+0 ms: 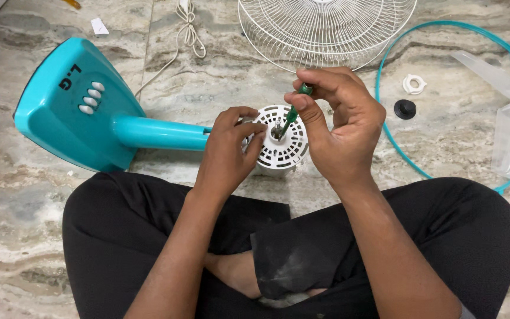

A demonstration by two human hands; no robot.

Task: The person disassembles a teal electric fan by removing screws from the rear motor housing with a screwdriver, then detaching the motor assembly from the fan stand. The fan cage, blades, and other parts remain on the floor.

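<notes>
1. Two hands are working on the white motor housing [280,142], which is lying on the marble floor [208,77] just in front of my crossed legs, at the end of the teal neck [160,133] of the fan stand.
2. I am pinching the housing's left rim with my left hand [226,150], fingers curled closed on it to steady it.
3. I am gripping a small green screwdriver [293,109] with my right hand [340,127], fingertips closed around its handle and its tip sitting near the centre shaft.
4. I am judging the vented plastic cover as stiff but thin and likely brittle, so the solid rim is the safer place to hold, not the slots.
5. I am guessing the motor inside makes it heavier than it looks; the teal base [69,106] is helping to anchor it.
6. I am treating the slim screwdriver as slippery and keeping pressure straight down.
</notes>
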